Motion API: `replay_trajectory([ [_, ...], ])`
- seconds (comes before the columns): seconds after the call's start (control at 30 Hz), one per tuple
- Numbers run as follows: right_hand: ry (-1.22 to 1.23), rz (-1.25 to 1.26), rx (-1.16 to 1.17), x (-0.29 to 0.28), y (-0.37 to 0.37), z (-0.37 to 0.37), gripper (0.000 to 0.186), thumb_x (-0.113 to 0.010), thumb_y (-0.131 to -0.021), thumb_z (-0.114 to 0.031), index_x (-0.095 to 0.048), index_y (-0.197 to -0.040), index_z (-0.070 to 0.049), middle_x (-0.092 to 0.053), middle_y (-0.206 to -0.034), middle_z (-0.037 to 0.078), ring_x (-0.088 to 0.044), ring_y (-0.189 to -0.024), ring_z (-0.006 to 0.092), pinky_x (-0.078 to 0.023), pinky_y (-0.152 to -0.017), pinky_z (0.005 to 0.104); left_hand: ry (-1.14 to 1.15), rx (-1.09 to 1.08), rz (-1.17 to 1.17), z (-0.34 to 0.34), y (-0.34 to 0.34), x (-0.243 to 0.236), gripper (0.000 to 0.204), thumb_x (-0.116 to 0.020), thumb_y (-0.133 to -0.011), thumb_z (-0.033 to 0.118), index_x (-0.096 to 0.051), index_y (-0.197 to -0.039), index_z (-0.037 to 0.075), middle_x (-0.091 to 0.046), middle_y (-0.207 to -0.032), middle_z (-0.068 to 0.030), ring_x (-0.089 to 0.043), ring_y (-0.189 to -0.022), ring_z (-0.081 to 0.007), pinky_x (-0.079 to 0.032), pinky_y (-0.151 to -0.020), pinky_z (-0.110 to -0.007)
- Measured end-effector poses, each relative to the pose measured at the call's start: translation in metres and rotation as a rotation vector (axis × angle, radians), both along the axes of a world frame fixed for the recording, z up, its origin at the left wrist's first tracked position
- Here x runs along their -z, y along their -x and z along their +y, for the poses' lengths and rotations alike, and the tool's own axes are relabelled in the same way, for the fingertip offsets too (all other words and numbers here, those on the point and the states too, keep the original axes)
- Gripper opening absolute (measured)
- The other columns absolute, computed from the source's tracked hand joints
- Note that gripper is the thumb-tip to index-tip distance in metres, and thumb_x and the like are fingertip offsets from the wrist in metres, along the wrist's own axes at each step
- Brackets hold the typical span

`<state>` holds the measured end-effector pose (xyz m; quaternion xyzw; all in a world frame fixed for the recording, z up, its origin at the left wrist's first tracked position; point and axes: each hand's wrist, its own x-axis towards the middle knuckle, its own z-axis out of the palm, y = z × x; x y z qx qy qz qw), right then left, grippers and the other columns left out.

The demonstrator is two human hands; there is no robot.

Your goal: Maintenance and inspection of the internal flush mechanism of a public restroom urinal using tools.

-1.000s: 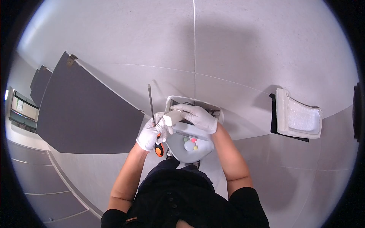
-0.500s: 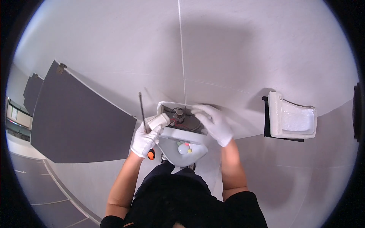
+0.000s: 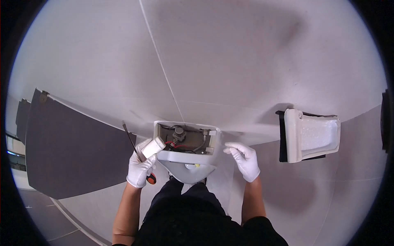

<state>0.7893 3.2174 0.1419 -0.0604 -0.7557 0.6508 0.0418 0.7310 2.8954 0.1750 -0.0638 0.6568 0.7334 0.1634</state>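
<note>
My gloved left hand (image 3: pixel 138 169) is closed around a screwdriver (image 3: pixel 129 139) with a dark shaft and an orange-black handle. The same hand also grips a small white box (image 3: pixel 153 148), held over the left front corner of a white urinal (image 3: pixel 186 158). Inside the urinal's uncovered top sit a metal valve (image 3: pixel 179 133), red wires (image 3: pixel 180 145) and a grey hose (image 3: pixel 202 143). To the right of that opening, apart from it, is my gloved right hand (image 3: pixel 245 162). Its thumb and fingers are drawn together at the tips; anything between them is too small to make out.
A white ceramic cover (image 3: pixel 292 135) stands near the wall at right, with a black sheet (image 3: pixel 283 141) behind it. A dark grey partition panel (image 3: pixel 78 147) rises close to my left arm. The tiled wall (image 3: pixel 221 61) is directly behind the urinal.
My right hand has drawn back from the urinal's opening to its right, uncovering the hose side. The left hand, still with the screwdriver and white box, has come nearer to me. The view has shifted.
</note>
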Motion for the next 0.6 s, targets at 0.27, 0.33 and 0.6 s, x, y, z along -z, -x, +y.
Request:
replay_trajectory([
  [0.27, -0.031, 0.001, -0.008, -0.008, 0.014, -0.005, 0.022, -0.053, -0.094, -0.013, -0.062, -0.107, 0.002, -0.067, -0.089, 0.008, -0.062, -0.085, 0.0136, -0.047, -0.078, 0.0253, 0.059, 0.036, 0.060, 0.004, 0.005, 0.002, 0.045, -0.060, -0.085, -0.002, -0.048, -0.128, 0.004, -0.060, -0.103, -0.0005, -0.051, -0.076, -0.0040, -0.043, -0.064, -0.019],
  [0.33, -0.075, 0.054, -0.027, -0.007, 0.016, -0.008, 0.020, -0.054, -0.093, -0.011, -0.063, -0.106, 0.001, -0.067, -0.089, 0.007, -0.062, -0.085, 0.0137, -0.047, -0.077, 0.0254, 0.063, 0.028, 0.066, 0.008, 0.004, 0.000, 0.047, -0.061, -0.084, -0.003, -0.048, -0.128, 0.004, -0.060, -0.105, -0.0005, -0.052, -0.081, -0.0040, -0.043, -0.068, -0.020],
  [0.6, -0.166, 0.112, -0.075, -0.006, 0.017, -0.019, 0.018, -0.056, -0.091, -0.007, -0.063, -0.105, 0.000, -0.067, -0.089, 0.008, -0.062, -0.084, 0.0133, -0.047, -0.076, 0.0254, 0.070, 0.110, 0.102, 0.014, -0.003, -0.001, 0.050, -0.062, -0.082, -0.006, -0.047, -0.129, 0.002, -0.058, -0.115, -0.0027, -0.053, -0.100, -0.0078, -0.043, -0.085, -0.023],
])
